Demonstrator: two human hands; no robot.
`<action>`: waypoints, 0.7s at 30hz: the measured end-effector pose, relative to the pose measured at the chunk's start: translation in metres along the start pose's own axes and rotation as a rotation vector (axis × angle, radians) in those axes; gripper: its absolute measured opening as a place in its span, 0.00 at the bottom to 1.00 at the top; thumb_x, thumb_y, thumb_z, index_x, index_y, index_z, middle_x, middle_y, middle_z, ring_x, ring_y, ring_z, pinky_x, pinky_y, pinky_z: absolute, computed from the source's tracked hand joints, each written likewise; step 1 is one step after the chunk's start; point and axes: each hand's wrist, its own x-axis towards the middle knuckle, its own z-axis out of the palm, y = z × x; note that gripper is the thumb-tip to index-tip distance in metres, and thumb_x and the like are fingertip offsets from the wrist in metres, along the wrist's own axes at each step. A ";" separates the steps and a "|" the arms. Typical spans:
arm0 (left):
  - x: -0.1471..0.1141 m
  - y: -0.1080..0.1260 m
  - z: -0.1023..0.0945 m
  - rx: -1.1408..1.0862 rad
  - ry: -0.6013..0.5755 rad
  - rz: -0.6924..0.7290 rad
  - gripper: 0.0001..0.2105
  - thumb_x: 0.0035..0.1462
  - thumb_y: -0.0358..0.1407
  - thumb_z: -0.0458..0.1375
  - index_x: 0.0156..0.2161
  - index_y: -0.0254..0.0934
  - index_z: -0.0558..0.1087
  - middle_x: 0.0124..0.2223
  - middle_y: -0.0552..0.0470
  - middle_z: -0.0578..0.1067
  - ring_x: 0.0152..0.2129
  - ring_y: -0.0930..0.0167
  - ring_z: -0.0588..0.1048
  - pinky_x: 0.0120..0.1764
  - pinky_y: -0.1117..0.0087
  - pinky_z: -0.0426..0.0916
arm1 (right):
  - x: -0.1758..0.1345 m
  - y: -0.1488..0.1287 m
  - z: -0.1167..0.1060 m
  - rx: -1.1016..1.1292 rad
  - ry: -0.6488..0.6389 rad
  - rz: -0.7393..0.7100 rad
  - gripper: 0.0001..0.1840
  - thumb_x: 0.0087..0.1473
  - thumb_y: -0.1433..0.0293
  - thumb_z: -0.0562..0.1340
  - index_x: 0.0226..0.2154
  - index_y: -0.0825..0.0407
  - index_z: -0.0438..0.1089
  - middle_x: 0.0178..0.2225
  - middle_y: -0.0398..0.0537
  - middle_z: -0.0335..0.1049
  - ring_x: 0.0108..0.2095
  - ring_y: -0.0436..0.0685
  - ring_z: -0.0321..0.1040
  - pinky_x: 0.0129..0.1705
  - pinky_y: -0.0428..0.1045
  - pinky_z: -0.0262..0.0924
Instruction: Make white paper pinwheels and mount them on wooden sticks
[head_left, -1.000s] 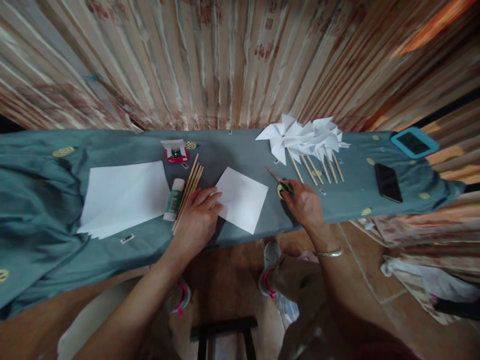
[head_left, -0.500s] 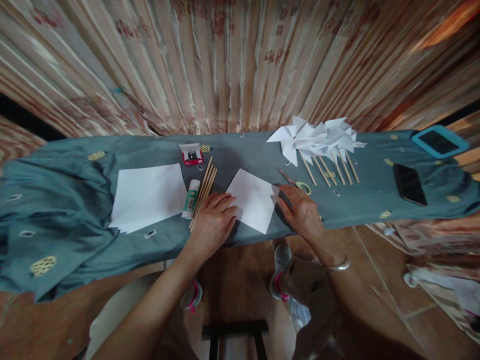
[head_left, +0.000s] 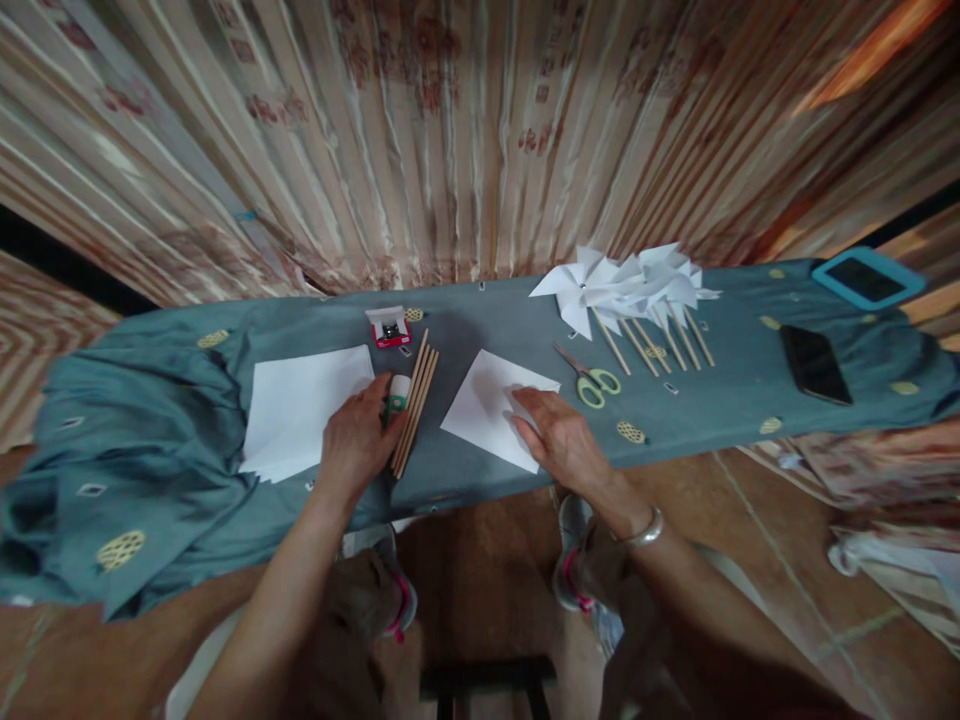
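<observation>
My left hand (head_left: pixel 358 435) is closed around a green-and-white glue stick (head_left: pixel 400 390), its thumb and fingers on either side and part of the tube hidden. Beside it lie several thin wooden sticks (head_left: pixel 417 405). A square sheet of white paper (head_left: pixel 480 405) rests in front of me, turned like a diamond. Over its right half is my right hand (head_left: pixel 559 432), open, fingers and thumb apart; whether the fingertips touch the sheet I cannot tell. Left of the left hand is a stack of white paper (head_left: pixel 300 405).
Scissors with green handles (head_left: pixel 598 385) lie right of the sheet. Behind them are several paper pinwheels (head_left: pixel 589 288) on sticks. A small red box (head_left: pixel 391 335) stands open at the back. A phone (head_left: pixel 816 365) and a blue-framed tablet (head_left: pixel 870 280) are at the far right of the cloth-covered table (head_left: pixel 480 315).
My left hand has left the square sheet and moved left to the glue stick. The right hand has shifted left from the sheet's right corner to over the paper, uncovering the scissors' handles.
</observation>
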 end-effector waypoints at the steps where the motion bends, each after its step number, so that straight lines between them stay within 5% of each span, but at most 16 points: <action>1: 0.001 0.000 -0.001 -0.021 -0.001 -0.017 0.23 0.58 0.40 0.53 0.58 0.33 0.65 0.45 0.40 0.78 0.38 0.60 0.77 0.42 0.61 0.69 | 0.001 0.000 0.000 0.003 -0.002 0.004 0.19 0.63 0.68 0.54 0.53 0.55 0.68 0.51 0.59 0.72 0.52 0.64 0.68 0.56 0.62 0.64; 4: 0.006 0.003 -0.006 -0.199 0.020 -0.129 0.25 0.54 0.39 0.57 0.57 0.35 0.66 0.43 0.44 0.79 0.33 0.64 0.76 0.41 0.62 0.70 | 0.002 -0.003 -0.003 0.058 0.006 0.026 0.19 0.62 0.68 0.54 0.52 0.56 0.69 0.51 0.60 0.72 0.53 0.65 0.68 0.56 0.62 0.63; 7: 0.010 0.014 -0.009 -0.609 0.072 -0.273 0.31 0.49 0.40 0.61 0.59 0.38 0.64 0.43 0.48 0.78 0.29 0.70 0.75 0.36 0.67 0.70 | 0.003 -0.012 -0.005 0.244 0.018 0.103 0.17 0.61 0.66 0.56 0.50 0.54 0.71 0.50 0.58 0.73 0.51 0.63 0.70 0.55 0.62 0.64; 12: 0.002 0.052 0.002 -1.270 0.008 -0.309 0.35 0.45 0.39 0.65 0.60 0.39 0.63 0.38 0.52 0.78 0.33 0.70 0.76 0.38 0.68 0.71 | 0.006 -0.035 0.000 0.915 -0.062 0.401 0.21 0.55 0.59 0.63 0.49 0.51 0.71 0.46 0.55 0.75 0.44 0.57 0.74 0.48 0.55 0.69; 17: -0.004 0.078 0.013 -1.502 -0.105 -0.374 0.27 0.43 0.35 0.68 0.51 0.39 0.71 0.37 0.54 0.78 0.35 0.71 0.76 0.42 0.67 0.70 | 0.010 -0.041 0.002 1.416 -0.183 0.609 0.28 0.44 0.61 0.72 0.49 0.48 0.70 0.43 0.46 0.77 0.42 0.53 0.74 0.47 0.50 0.69; 21: -0.002 0.085 0.013 -1.552 -0.120 -0.445 0.22 0.38 0.35 0.71 0.42 0.36 0.76 0.37 0.53 0.79 0.36 0.71 0.76 0.45 0.67 0.69 | 0.011 -0.034 -0.003 1.527 -0.139 0.712 0.21 0.39 0.64 0.74 0.39 0.48 0.76 0.37 0.42 0.78 0.34 0.49 0.73 0.41 0.46 0.68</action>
